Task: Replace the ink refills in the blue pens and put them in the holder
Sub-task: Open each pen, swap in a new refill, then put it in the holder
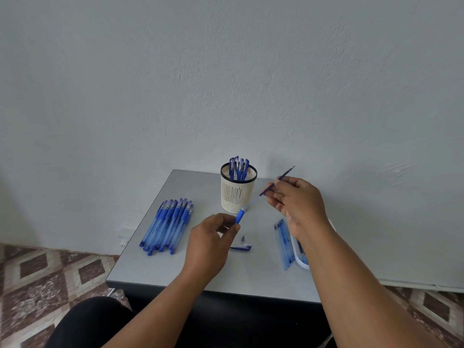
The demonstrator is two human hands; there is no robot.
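Note:
My left hand (213,234) grips a blue pen barrel (240,216) by its rubber grip, open end pointing up and right. My right hand (296,204) pinches a thin ink refill (277,180), held slanted in the air just beyond the barrel's mouth, its tip up to the right. A cream mesh holder (238,194) with a black rim stands at the table's back and holds several blue pens (238,167). A pile of several blue pens (168,224) lies on the left of the table. A pen cap (241,247) and a small tip piece (242,238) lie in the middle.
Several loose refills (283,242) lie on the right, next to a white tray (301,259) partly hidden by my right forearm. The grey table (155,270) stands against a pale wall. Patterned floor tiles (50,272) and my dark-clad knee (88,322) lie below.

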